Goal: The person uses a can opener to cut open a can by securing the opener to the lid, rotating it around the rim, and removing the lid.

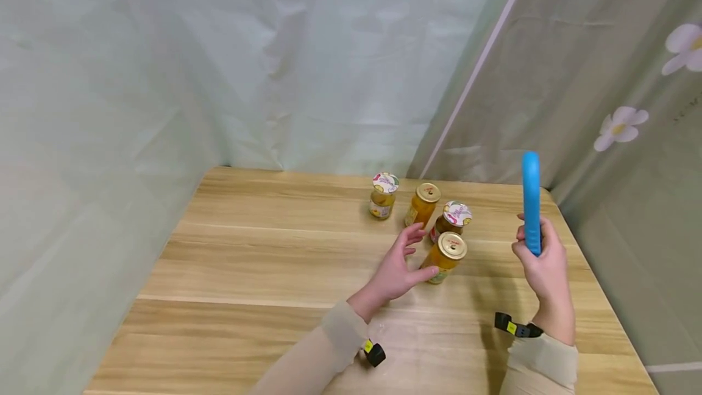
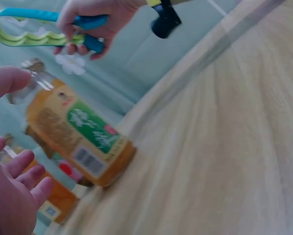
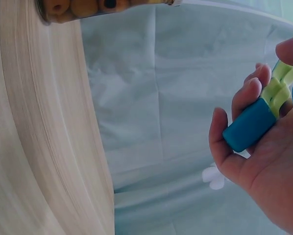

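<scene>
My left hand [image 1: 395, 270] reaches beside the nearest jar [image 1: 443, 267], fingers spread and thumb in front of it. This jar has a gold lid and orange contents; its green and tan label [image 2: 95, 127] shows in the left wrist view, where the thumb overlaps its neck. Raised at the right, my right hand [image 1: 548, 264] grips a jar opener [image 1: 531, 200], a U-shaped tool, blue outside with a scalloped green inner side [image 2: 26, 40]. Both its ends lie in that hand, its curved end pointing away from me.
Behind the nearest jar stand a jar with a patterned lid [image 1: 457, 214], a gold-lidded jar [image 1: 428, 194] and another patterned-lid jar [image 1: 382, 200]. All are on a wooden table [image 1: 247, 261]. A pale curtain [image 1: 329, 66] hangs along the table's back and sides.
</scene>
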Demonstrator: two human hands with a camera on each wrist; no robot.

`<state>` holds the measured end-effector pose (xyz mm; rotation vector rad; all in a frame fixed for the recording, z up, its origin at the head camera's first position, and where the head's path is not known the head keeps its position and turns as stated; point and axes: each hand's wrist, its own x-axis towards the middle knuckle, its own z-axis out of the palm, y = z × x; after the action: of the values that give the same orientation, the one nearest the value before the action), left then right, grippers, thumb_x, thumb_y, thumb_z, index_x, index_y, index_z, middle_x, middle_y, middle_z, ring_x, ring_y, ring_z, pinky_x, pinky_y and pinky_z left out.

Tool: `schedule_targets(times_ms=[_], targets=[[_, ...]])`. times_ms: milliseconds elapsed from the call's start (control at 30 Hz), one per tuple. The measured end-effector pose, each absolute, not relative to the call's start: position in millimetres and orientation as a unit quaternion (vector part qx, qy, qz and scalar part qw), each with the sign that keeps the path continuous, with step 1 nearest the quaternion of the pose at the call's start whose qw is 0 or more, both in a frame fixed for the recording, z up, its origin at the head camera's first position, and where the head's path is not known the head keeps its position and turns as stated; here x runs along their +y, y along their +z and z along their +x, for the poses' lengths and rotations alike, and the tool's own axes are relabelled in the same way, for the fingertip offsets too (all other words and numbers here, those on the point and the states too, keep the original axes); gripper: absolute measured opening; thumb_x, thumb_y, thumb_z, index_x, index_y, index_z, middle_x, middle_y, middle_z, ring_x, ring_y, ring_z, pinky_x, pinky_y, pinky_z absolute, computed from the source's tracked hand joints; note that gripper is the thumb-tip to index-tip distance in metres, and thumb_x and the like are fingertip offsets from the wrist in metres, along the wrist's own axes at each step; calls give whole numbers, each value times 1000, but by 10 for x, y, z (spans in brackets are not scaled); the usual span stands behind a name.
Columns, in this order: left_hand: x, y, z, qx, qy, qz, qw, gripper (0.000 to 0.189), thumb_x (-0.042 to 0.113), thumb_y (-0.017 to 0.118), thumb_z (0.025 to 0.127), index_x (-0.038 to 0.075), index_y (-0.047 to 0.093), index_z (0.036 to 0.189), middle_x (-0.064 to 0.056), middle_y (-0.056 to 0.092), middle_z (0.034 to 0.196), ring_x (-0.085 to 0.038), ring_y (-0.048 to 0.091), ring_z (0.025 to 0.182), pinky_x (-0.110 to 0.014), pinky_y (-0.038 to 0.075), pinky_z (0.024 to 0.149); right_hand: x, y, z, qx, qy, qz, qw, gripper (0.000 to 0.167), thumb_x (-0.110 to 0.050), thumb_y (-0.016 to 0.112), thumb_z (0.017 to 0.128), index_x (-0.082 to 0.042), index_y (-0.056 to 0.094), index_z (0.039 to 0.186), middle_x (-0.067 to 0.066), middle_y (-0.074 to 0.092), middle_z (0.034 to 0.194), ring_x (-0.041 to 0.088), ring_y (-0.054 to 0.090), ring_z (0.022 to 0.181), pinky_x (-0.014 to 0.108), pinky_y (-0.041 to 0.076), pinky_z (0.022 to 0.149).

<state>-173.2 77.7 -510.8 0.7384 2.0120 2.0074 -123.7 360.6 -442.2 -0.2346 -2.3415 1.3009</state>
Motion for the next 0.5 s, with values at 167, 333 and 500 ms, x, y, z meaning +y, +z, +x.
schedule_targets(times_ms=[167, 333, 500], targets=[[936, -5233, -1755, 689, 676, 234, 118, 92, 12, 89, 88, 9, 36, 162, -13, 50, 158, -29, 46, 147, -47, 39, 121, 3601, -4411, -1234, -848, 472, -80, 228, 42, -1, 67, 94, -12, 61, 134, -5, 59, 97, 14, 50, 84, 28, 38, 73], [1043, -5340, -1765, 697, 671, 220, 126, 89, 13, 93, 85, 17, 44, 159, 6, 56, 149, -11, 50, 139, -39, 41, 118, 3607, -4416, -1233, -852, 467, -70, 228, 44, 0, 67, 94, -11, 61, 136, -6, 60, 98, 14, 50, 86, 27, 38, 76], [1134, -5385, -1779, 716, 648, 226, 127, 83, 19, 94, 85, 18, 50, 155, 7, 60, 144, -8, 55, 131, -34, 43, 114, 3611, -4394, -1227, -842, 481, -44, 239, 47, 5, 66, 92, -7, 61, 138, -5, 60, 98, 15, 52, 89, 24, 41, 79]])
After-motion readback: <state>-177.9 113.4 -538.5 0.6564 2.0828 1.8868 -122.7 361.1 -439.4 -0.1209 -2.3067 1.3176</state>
